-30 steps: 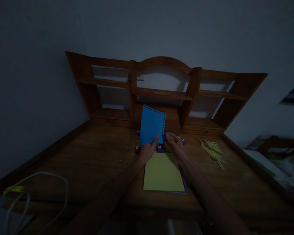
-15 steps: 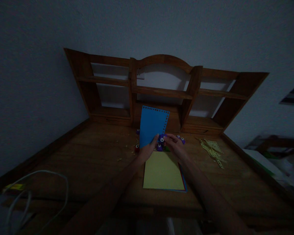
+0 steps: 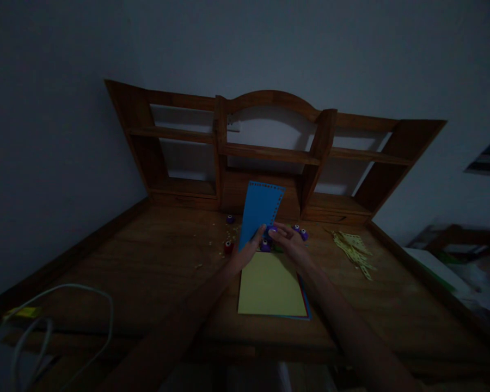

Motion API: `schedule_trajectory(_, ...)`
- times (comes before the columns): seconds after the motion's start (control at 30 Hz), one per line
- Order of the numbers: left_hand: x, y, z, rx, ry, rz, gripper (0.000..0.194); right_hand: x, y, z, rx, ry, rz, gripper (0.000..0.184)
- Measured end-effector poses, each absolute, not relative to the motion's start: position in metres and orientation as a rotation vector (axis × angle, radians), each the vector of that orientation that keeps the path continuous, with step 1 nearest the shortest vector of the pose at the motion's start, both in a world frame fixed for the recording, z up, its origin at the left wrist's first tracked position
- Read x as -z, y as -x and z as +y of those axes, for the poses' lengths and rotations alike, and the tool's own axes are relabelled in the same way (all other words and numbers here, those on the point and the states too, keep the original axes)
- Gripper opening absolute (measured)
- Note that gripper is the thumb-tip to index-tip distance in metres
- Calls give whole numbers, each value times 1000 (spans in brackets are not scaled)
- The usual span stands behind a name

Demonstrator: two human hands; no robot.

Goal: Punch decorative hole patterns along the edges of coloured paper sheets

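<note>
My left hand (image 3: 248, 251) grips the lower part of a blue sheet of paper (image 3: 261, 209), which stands up tilted over the desk. Small punched holes run along its top and right edges. At the sheet's lower right edge, my right hand (image 3: 291, 239) is closed around a small purple paper punch (image 3: 271, 231), fingers on its pale round button. Just below sits another purple punch (image 3: 265, 245), with a partly hidden green one (image 3: 276, 248) beside it. A stack of coloured paper with a yellow sheet (image 3: 271, 286) on top lies under my wrists.
A red punch (image 3: 228, 247) and a purple punch (image 3: 230, 219) stand left of the blue sheet among scattered paper bits. Two purple punches (image 3: 303, 234) stand to the right. Yellow punched strips (image 3: 353, 250) lie farther right. A wooden shelf unit (image 3: 269, 155) backs the desk; a white cable (image 3: 110, 310) curls at left.
The blue sheet has turned and narrowed in view, its left edge shifting right. My right fingers now cover more of the punch's button. Both hands stay in nearly the same place.
</note>
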State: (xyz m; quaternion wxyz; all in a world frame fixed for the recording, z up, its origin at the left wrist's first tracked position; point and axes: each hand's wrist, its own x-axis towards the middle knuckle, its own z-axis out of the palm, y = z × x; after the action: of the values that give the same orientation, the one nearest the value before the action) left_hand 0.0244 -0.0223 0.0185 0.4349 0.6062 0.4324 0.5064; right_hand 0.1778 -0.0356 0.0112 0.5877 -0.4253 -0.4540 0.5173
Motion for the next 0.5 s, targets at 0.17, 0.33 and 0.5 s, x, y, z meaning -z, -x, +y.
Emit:
schedule_trajectory(0.17,-21,-25,-23,-1287,-1474,1039,52,-10,-178,-34,-1259,935,-995,41)
schedule_trajectory(0.33,-21,-26,-22,-1249,-1443,1058,53,-9,-178,-34,-1311,897,-928,39)
schedule_trajectory(0.5,-21,-27,-21,-1286,-1410,1042,54,-7,-180,-32,-1354,848,-913,36)
